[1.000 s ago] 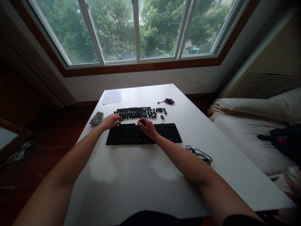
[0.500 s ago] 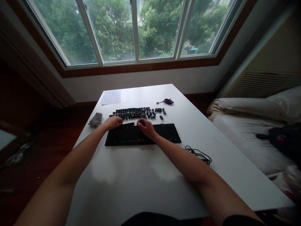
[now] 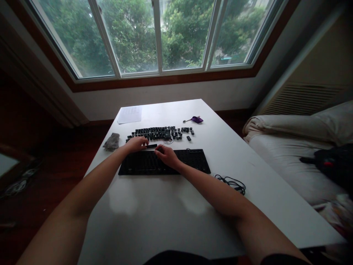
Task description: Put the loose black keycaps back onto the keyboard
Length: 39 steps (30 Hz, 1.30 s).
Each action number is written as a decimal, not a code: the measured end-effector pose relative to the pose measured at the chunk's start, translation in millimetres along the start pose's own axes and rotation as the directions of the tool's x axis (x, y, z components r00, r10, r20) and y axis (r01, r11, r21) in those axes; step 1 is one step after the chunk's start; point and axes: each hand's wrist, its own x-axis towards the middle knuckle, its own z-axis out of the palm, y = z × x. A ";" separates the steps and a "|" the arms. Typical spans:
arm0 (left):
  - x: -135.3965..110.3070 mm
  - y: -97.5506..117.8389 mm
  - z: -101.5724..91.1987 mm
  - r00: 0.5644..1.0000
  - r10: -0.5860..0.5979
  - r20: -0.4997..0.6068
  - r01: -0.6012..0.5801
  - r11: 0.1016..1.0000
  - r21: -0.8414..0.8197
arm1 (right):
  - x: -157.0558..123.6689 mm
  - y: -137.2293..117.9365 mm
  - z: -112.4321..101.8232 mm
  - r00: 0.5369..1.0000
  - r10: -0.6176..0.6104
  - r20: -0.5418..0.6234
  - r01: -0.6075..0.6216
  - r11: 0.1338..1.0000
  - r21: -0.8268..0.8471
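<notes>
A black keyboard [image 3: 193, 162] lies on the white table, its upper face partly covered by my hands. My left hand [image 3: 137, 144] is over its far left edge, fingers apart, beside a long black spacebar keycap [image 3: 151, 146]. My right hand [image 3: 167, 156] is closed over the keyboard's far edge, fingertips pinched together; whatever is between them is too small or hidden to make out. Rows of loose black keycaps [image 3: 156, 131] stand behind the keyboard, some hidden by my left hand. A thin pale wire loop [image 3: 168, 141] lies between the keycaps and my right hand.
Left of the keycaps sits a grey cloth [image 3: 111, 142], with paper sheets [image 3: 129, 114] behind it. A small brush [image 3: 188, 120] and a purple object [image 3: 197, 119] lie at the back right. A coiled black cable [image 3: 231, 184] rests right of the keyboard, near a covered sofa [image 3: 270, 151].
The keyboard has shifted a little left and toward me, its cable too. My right hand has moved left and nearer. My left hand has moved slightly right, and the wire loop shows more plainly.
</notes>
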 end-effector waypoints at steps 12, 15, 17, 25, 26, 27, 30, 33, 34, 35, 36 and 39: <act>-4.4 7.7 4.9 0.994 0.066 -0.092 -0.067 0.998 -0.011 | 1.9 -2.3 -1.4 0.999 -0.021 0.048 0.023 0.999 -0.031; -3.5 4.9 6.6 0.994 0.070 -0.079 -0.071 0.997 -0.013 | 1.7 -0.5 -2.1 0.998 -0.035 0.056 0.038 0.998 -0.049; -2.0 3.6 8.2 0.994 0.066 -0.084 -0.067 0.998 -0.006 | 1.8 0.7 -2.2 0.998 -0.030 0.056 0.033 0.998 -0.047; 4.2 -1.4 14.4 0.990 0.071 -0.120 -0.061 0.995 0.080 | 2.7 1.5 -3.6 0.997 -0.042 0.061 0.046 0.997 -0.057; 4.7 -2.0 15.6 0.990 0.071 -0.119 -0.060 0.994 0.090 | 2.6 1.5 -3.7 0.997 -0.044 0.064 0.048 0.997 -0.055; 5.0 -2.4 17.0 0.990 0.069 -0.123 -0.058 0.994 0.096 | 2.4 1.5 -3.8 0.997 -0.046 0.067 0.049 0.997 -0.054; 5.2 -1.9 21.5 0.985 0.048 -0.165 -0.032 0.995 0.099 | 1.9 1.6 -3.7 0.997 -0.049 0.065 0.053 0.997 -0.058; 5.0 0.4 24.3 0.980 0.017 -0.197 0.003 0.995 0.099 | 2.0 1.2 -3.7 0.997 -0.052 0.061 0.056 0.996 -0.064; 5.0 1.2 24.5 0.980 0.010 -0.197 0.010 0.995 0.100 | 2.1 1.0 -3.7 0.997 -0.052 0.063 0.056 0.996 -0.066; 5.1 2.1 24.5 0.981 0.007 -0.194 0.013 0.995 0.101 | 2.3 0.9 -3.8 0.997 -0.051 0.066 0.056 0.996 -0.067; 5.1 3.0 24.3 0.981 0.005 -0.193 0.015 0.995 0.102 | 2.4 0.9 -3.9 0.997 -0.051 0.066 0.056 0.996 -0.068; 5.0 5.9 23.0 0.977 -0.006 -0.214 0.026 0.995 0.092 | 2.6 1.5 -3.8 0.996 -0.054 0.068 0.059 0.996 -0.063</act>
